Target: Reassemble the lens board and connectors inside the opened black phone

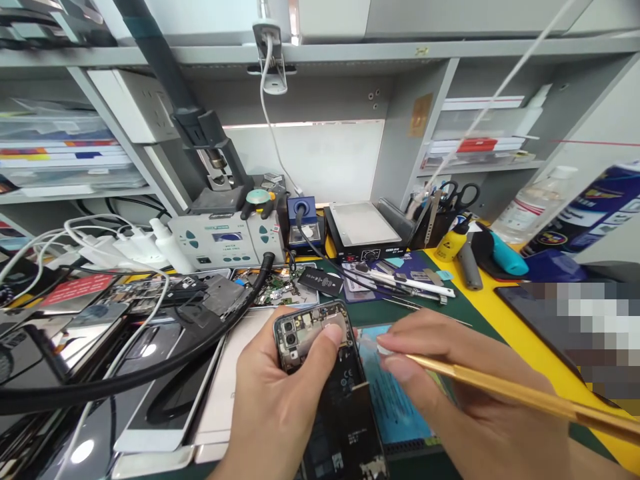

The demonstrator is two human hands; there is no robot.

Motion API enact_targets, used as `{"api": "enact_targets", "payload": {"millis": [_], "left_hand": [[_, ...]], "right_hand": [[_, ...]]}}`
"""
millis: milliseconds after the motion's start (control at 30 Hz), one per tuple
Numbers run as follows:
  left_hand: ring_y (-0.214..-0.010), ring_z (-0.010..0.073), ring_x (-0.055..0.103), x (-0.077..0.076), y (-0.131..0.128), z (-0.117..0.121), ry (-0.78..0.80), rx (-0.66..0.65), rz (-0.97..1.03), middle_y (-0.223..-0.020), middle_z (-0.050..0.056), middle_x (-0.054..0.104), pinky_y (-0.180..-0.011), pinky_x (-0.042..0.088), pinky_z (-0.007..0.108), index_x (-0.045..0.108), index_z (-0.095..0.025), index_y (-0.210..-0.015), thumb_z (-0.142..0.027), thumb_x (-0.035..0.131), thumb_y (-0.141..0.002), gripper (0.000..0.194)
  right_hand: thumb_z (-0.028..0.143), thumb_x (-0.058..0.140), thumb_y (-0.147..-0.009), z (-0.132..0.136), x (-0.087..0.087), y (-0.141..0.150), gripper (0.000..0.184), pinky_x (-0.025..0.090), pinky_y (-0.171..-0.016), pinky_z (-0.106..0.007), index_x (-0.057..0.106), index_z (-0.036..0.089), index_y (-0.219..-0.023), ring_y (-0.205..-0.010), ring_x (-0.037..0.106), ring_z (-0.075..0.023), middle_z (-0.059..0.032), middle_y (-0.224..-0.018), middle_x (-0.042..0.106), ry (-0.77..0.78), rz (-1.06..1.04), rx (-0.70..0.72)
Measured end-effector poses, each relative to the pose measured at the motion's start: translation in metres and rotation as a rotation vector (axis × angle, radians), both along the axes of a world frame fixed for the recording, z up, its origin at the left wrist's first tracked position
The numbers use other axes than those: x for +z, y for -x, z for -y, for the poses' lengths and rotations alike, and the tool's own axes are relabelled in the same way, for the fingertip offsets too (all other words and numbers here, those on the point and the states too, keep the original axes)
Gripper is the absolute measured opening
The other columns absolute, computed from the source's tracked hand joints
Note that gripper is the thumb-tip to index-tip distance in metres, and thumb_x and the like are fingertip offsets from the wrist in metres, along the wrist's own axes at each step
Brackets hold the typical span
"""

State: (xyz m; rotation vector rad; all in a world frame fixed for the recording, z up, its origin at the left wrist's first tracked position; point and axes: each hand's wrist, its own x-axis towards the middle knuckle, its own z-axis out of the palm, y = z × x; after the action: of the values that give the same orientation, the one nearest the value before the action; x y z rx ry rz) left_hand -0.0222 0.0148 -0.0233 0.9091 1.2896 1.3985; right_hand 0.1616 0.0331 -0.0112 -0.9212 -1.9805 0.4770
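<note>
My left hand (283,393) is closed round a smartphone (345,400) with its back cover off, the thumb pressing on the upper part beside the camera module (290,333). The phone's inside faces me, with a black battery area below and metal shields above. My right hand (445,380) is just right of the phone, apart from it. A slim gold-coloured pen-like tool (500,387) lies across its fingers, pointing left; its exact kind does not show. Thumb and forefinger are pinched together, with a small pale bit (384,350) at their tips.
A blue mat (400,407) lies beneath the hands. Behind are a parts tray (280,293), a loose phone battery (321,281), tweezers (400,304) and a rework station (227,240). A black hose (200,363) crosses several phones at left. A dark tablet-like device (530,320) sits right.
</note>
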Motion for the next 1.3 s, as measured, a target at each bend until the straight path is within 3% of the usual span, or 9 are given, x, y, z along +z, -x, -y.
{"api": "enact_targets", "payload": {"millis": [267,500,700,833,1067,1300], "left_hand": [[-0.063,0.0135,0.051,0.0,0.003,0.002,0.009,-0.034,-0.079,-0.07,-0.003,0.057,-0.056,0.046,0.023,0.067,-0.023,-0.083,-0.05,0.078,-0.078,0.03],[-0.064,0.0108,0.051,0.006,0.0,0.003,-0.035,-0.014,-0.162,-0.072,-0.003,0.062,-0.059,0.047,0.018,0.066,-0.02,-0.081,-0.04,0.073,-0.084,0.021],[-0.066,0.0126,0.052,0.006,-0.001,0.004,0.041,-0.028,-0.031,-0.073,-0.003,0.062,-0.06,0.049,0.021,0.066,-0.021,-0.085,-0.044,0.075,-0.082,0.025],[-0.066,0.0134,0.053,0.003,-0.002,0.003,0.071,-0.035,0.086,-0.073,-0.003,0.064,-0.065,0.052,0.025,0.066,-0.021,-0.091,-0.041,0.078,-0.078,0.027],[-0.069,0.0132,0.058,0.009,-0.006,0.004,0.015,0.032,-0.148,-0.073,-0.004,0.067,-0.063,0.048,0.02,0.069,-0.021,-0.086,-0.037,0.075,-0.079,0.019],[-0.069,0.0136,0.064,0.011,-0.008,0.005,-0.047,0.085,-0.251,-0.071,-0.005,0.069,-0.062,0.051,0.019,0.07,-0.023,-0.086,-0.036,0.074,-0.078,0.017]], "right_hand": [[0.012,0.065,-0.088,0.001,0.01,0.009,0.02,0.058,-0.06,-0.034,0.07,0.028,-0.099,-0.073,0.073,-0.0223,-0.0062,-0.083,0.077,-0.17,0.048,-0.007],[0.003,0.061,-0.079,-0.003,0.006,0.007,0.026,0.064,-0.069,-0.027,0.073,0.019,-0.097,-0.078,0.076,-0.0192,-0.0038,-0.082,0.078,-0.392,0.102,0.028],[0.002,0.058,-0.079,0.003,0.009,0.006,0.025,0.065,-0.072,-0.022,0.074,0.016,-0.092,-0.075,0.075,-0.0162,-0.005,-0.08,0.077,-0.434,0.088,0.029],[0.006,0.058,-0.083,0.005,0.02,0.002,0.023,0.065,-0.07,-0.019,0.078,0.015,-0.085,-0.073,0.076,-0.017,-0.0068,-0.08,0.079,-0.443,0.209,0.056],[0.011,0.048,-0.095,0.0,0.027,-0.003,0.034,0.063,-0.076,-0.017,0.081,0.013,-0.087,-0.075,0.078,-0.0149,-0.0065,-0.082,0.081,-0.499,0.338,0.084],[0.015,0.054,-0.093,0.003,0.015,0.0,0.027,0.064,-0.072,-0.016,0.08,0.019,-0.088,-0.075,0.078,-0.0148,-0.0037,-0.082,0.081,-0.489,0.279,0.019]]}}
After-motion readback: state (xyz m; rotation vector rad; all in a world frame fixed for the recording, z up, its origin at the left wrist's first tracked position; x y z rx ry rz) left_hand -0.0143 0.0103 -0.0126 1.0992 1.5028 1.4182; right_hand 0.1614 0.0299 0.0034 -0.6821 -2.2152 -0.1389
